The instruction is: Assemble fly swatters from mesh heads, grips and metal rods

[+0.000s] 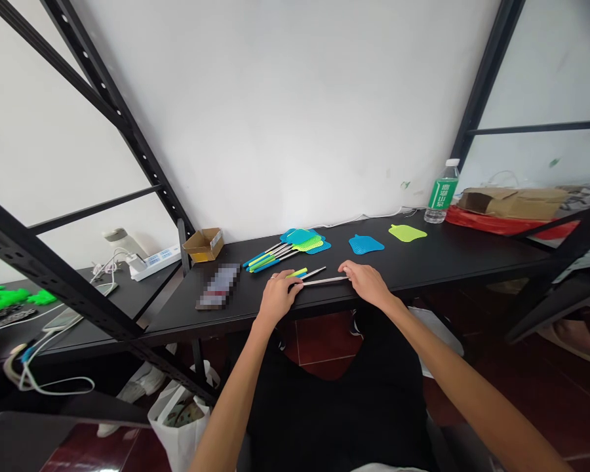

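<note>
1. While held level above the front of the black table [250,305], stretches thin and straight as a pale, smooth rod [324,281] — gripped at one end by the closed fingers of the left hand [278,295], at the other by those of the right hand [367,283].
2. Showing just beyond the left hand, a shiny metal shaft [316,271] beside yellow and blue grips [299,272].
3. Fanned farther back as overlapping fly swatters [299,240], with perforated flat heads, slim metallic stems and coloured handles.
4. Lying apart to their right as leaf-shaped pieces, a meshed blue head [366,245] and a yellow-green head [407,233].
5. Standing at the left rear as an open cardboard box [204,248] — contents impossible to tell.
6. Placed upright at the right rear as a clear plastic bottle [442,193], green-labelled and white-capped.
7. Set low at the left as a white bag [170,439], holding something patterned.
</note>
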The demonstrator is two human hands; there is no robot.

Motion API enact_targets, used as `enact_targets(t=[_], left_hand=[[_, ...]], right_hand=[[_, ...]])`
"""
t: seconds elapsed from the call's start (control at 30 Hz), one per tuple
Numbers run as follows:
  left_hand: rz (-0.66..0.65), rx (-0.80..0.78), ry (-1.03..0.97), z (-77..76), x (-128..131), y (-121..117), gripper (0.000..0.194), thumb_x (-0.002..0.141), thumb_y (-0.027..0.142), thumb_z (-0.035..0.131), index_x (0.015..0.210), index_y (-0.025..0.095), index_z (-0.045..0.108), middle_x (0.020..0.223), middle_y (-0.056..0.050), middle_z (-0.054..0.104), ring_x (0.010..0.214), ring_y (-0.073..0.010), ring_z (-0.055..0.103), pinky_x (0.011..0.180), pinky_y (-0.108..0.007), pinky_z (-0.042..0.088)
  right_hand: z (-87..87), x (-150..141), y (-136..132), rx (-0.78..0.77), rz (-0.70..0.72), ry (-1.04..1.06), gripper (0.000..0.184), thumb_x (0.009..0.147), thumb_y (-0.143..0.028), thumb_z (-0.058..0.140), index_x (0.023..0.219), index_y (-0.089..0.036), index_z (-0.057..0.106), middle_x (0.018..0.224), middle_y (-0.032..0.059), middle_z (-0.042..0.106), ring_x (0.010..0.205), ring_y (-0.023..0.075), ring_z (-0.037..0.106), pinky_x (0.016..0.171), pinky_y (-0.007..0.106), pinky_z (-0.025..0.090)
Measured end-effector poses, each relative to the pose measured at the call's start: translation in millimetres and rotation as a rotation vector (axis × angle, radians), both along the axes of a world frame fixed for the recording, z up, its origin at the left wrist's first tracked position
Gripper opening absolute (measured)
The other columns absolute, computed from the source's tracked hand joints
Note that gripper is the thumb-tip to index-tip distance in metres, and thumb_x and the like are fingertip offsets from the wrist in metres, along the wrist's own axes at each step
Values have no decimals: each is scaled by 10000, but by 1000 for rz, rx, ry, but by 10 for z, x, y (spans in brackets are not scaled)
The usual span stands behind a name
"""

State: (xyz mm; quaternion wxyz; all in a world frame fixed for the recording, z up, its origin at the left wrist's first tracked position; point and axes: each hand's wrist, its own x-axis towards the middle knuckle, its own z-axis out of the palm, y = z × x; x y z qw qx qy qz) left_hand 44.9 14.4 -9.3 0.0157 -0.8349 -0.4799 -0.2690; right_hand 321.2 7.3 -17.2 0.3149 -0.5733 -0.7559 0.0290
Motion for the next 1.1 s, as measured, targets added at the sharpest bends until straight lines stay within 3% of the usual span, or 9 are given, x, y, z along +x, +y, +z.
enact_targets(t=[0.13, 0.23, 0.37, 0.47, 0.63, 1.1], left_hand=[[2, -7, 6, 0, -4, 3, 278, 977, 368, 495, 1015, 272, 753, 1300, -52, 629, 1103, -280, 594, 944, -431, 472], [11, -1, -1, -9, -2, 8, 261, 978, 342, 493, 994, 260, 740, 1297, -46, 633, 1089, -278, 597, 928, -423, 476], [15, 4, -17, -20, 3, 14, 290, 995, 320, 452, 989, 239, 730, 1279, -57, 643, 1063, -256, 609, 911, -399, 482], [10, 2, -13, -14, 0, 10, 301, 998, 328, 445, 984, 232, 730, 1274, -63, 645, 1059, -252, 610, 913, -396, 479], [-7, -6, -7, 9, -6, -7, 243, 980, 329, 492, 939, 237, 713, 1289, -43, 638, 1070, -258, 599, 898, -397, 474], [-10, -31, -20, 29, 15, -7, 155, 933, 296, 583, 889, 235, 717, 1281, -20, 645, 1063, -251, 601, 890, -383, 473]], right_hand=[[16, 16, 0, -5, -8, 92, 346, 1006, -306, 349, 1063, -264, 687, 691, 19, 674, 681, 209, 632, 596, 276, 339], [37, 64, 25, -42, 77, 281, 374, 999, -387, 360, 1033, -237, 701, 686, 17, 683, 652, 192, 622, 609, 277, 391], [28, 159, 100, -181, 264, 614, 379, 900, -466, 539, 1065, -173, 712, 877, 85, 759, 674, 180, 628, 622, 292, 466], [-7, 206, 152, -227, 320, 751, 382, 817, -435, 649, 1067, -154, 713, 979, 127, 766, 742, 197, 657, 656, 311, 501], [-21, 203, 152, -204, 266, 726, 320, 820, -412, 651, 994, -151, 719, 944, 124, 773, 617, 169, 631, 666, 335, 521], [14, 105, 57, -78, 136, 548, 210, 864, -345, 561, 852, -193, 704, 800, 50, 768, 644, 183, 688, 673, 284, 500]])
